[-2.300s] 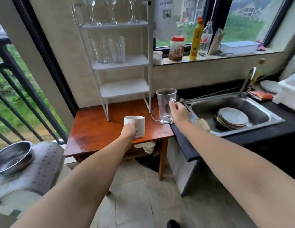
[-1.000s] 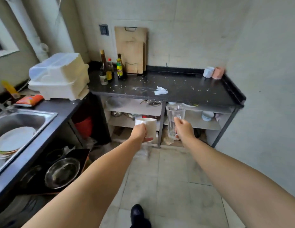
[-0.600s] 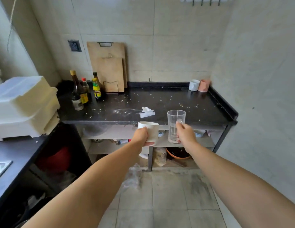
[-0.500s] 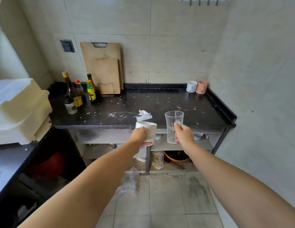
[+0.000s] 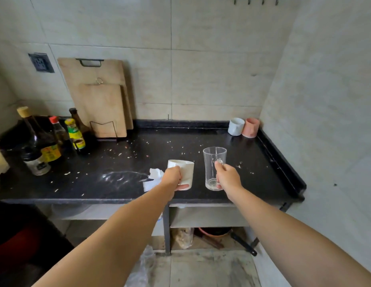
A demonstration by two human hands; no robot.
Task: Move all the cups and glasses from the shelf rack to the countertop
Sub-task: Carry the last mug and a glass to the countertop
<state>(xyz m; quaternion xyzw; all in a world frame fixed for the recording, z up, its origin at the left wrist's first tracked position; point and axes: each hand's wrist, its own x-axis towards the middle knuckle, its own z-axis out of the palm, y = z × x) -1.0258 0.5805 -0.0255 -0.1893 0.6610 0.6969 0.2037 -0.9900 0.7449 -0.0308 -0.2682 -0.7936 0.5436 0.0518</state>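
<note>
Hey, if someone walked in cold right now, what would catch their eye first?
Two outstretched arms: the left hand grips a white mug, the right hand a clear glass mug, both over the crumb-strewn black countertop. Behind, two cups stand in the far right corner.

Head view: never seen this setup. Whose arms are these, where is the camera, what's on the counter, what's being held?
There is no robot here. A person wears a wide-angle camera on the head, looking forward and down, so both arms reach in from the bottom of the picture.

The left hand grips a white mug. The right hand holds a clear glass mug by its handle. Both are over the black countertop; whether they touch it, I cannot tell.

On the counter are a white cup and a pink cup in the back right corner, sauce bottles at left, cutting boards leaning on the wall, a crumpled tissue and scattered crumbs.
</note>
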